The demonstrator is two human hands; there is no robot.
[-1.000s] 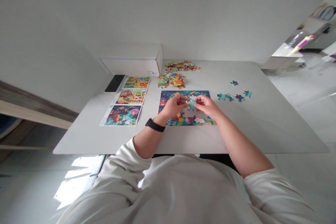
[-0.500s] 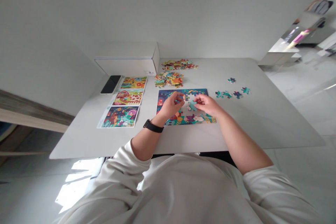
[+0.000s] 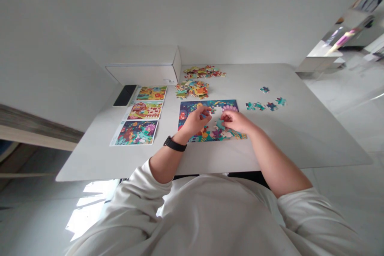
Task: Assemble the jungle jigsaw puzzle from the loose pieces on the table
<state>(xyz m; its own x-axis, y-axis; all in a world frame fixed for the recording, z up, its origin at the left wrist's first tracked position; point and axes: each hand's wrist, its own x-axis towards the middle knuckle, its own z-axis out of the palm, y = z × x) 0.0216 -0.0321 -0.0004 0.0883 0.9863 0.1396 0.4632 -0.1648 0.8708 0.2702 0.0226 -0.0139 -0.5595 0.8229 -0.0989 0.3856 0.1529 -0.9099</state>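
A partly assembled jigsaw puzzle (image 3: 195,138) in dark blue, teal and purple lies on the table in front of me, with a pale gap in its middle. My right hand (image 3: 235,121) pinches a teal puzzle piece (image 3: 220,123) low over the right side of that gap. At the gap's left side, my left hand (image 3: 196,121) rests over the puzzle with curled fingers; whether anything sits between them is hidden. A black watch band (image 3: 175,144) is around my left wrist.
Loose pieces (image 3: 259,106) lie to the right. Two piles, one orange and teal (image 3: 193,89), one red and yellow (image 3: 204,72), lie behind the puzzle. Picture sheets (image 3: 138,133), a phone (image 3: 125,96) and a white box (image 3: 144,73) occupy the left of the table (image 3: 288,144).
My right hand has brought the teal piece slightly down and toward the lower right of the gap. My left hand has stayed nearly in place. The view has shifted a little.
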